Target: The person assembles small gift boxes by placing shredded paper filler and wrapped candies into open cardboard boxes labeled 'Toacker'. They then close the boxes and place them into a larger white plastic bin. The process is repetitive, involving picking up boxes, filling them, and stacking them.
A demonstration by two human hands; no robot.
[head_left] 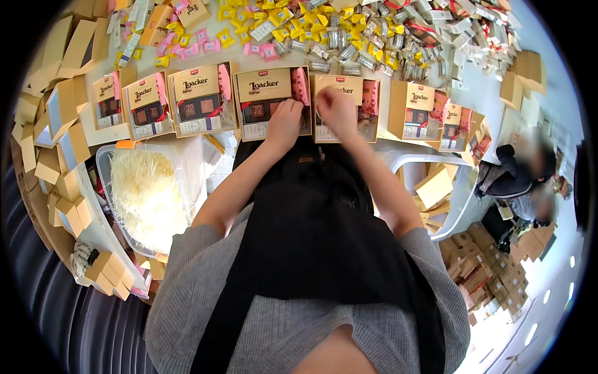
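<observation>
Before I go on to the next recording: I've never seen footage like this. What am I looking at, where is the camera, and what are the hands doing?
This is one picture from a wide fisheye camera worn on a person's head, looking down, so straight edges bend near the rim. No machine is involved: the bare forearms rising from the lower edge are the wearer's own. The left hand rests on an open tan gift box holding dark chocolate bars and a pink packet. The right hand reaches into the neighbouring box; whether it grips anything cannot be told. More such boxes form a row on the table, with heaps of yellow, pink and silver wrapped sweets behind. A clear tub of pale shredded filler stands at the left.
</observation>
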